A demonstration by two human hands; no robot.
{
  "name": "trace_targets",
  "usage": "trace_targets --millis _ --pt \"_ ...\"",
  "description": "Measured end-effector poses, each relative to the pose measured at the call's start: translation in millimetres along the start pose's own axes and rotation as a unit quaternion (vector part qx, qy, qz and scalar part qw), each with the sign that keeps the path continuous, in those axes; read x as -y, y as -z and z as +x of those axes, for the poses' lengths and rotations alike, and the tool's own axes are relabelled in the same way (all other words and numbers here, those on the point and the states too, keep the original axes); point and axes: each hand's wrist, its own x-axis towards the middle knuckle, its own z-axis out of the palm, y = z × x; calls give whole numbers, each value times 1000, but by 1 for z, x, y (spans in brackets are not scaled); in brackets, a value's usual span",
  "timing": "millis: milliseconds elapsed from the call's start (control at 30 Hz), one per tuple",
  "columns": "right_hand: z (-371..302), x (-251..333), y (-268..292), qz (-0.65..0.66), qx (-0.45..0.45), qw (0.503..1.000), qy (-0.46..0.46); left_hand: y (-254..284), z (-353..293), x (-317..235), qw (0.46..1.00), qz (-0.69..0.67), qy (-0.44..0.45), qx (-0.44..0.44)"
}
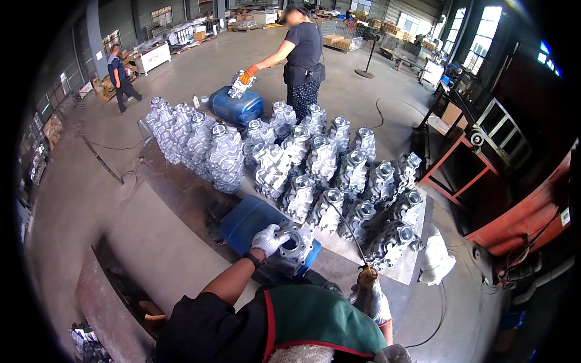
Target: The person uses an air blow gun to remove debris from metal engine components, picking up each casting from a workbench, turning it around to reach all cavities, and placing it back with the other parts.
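Two gloved hands on the near person. Left hand: fingers partly curled at the edge of a grey metal casting, can't tell how firmly. Casting sits ring-opening up on a blue container. Right hand: fingers closed round a yellow-brown gun, its long thin nozzle slanting toward the standing castings. Beyond those, a co-worker's orange-gloved hand is on another casting at a second blue container.

2 blue containers, 1 metal casting on each, roughly 20 standing castings since rows overlap, 1 hand-held tool, 2 white-gloved hands, 1 orange-gloved hand.
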Motion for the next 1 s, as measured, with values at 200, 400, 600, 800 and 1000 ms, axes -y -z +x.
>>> trace_targets --millis 200,400,600,800,1000 --pt "10 -10 10 -39 -43 998 21 -10 19 8 994 -48 47 92" --pt "7 -7 0 4 -73 997 6 -22 23 18 989 -121 46 65" --pt "4 -6 -9 -21 -86 996 10 -67 36 53 969 -245 35 13" --pt "-2 -7 -6 15 -75 997 -3 -57 37 32 957 -286 46 -9" --pt "-23 -18 14 34 -93 995 -11 -24 27 -12 984 -152 -63 -72"
